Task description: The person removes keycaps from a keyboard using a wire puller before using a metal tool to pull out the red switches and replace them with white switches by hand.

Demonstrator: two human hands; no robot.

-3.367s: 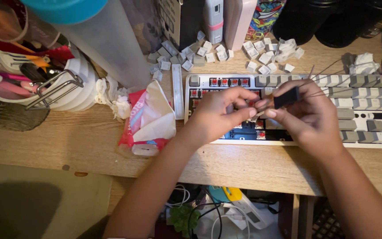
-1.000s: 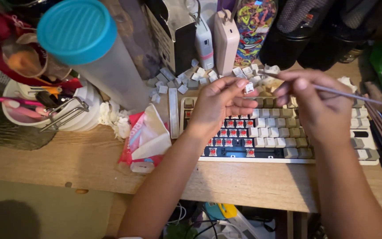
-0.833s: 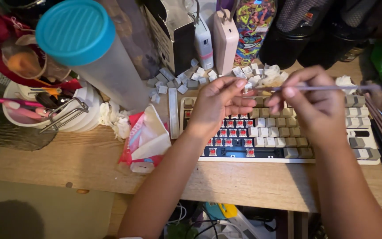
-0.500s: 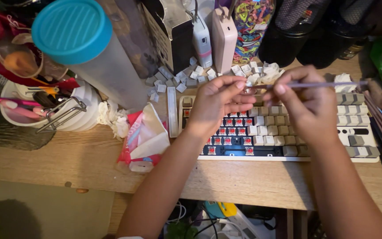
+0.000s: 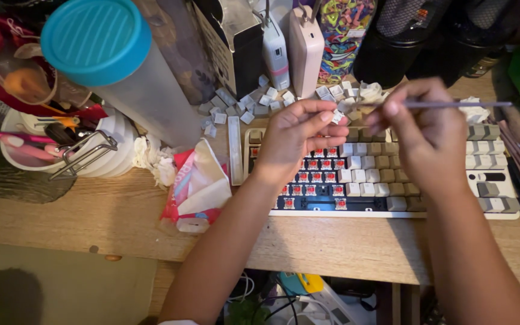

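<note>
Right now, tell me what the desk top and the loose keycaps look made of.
Desk top: looks like wood or wood laminate, matt, with pale grain lines. Loose keycaps: likely moulded plastic, grey-white, smooth, with crisp square edges.

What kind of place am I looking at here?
Probably a cluttered home desk used for hobby work. A wooden desk holds a partly stripped keyboard, loose keycaps piled behind it, and a cup of pens and tools at the left.
</note>
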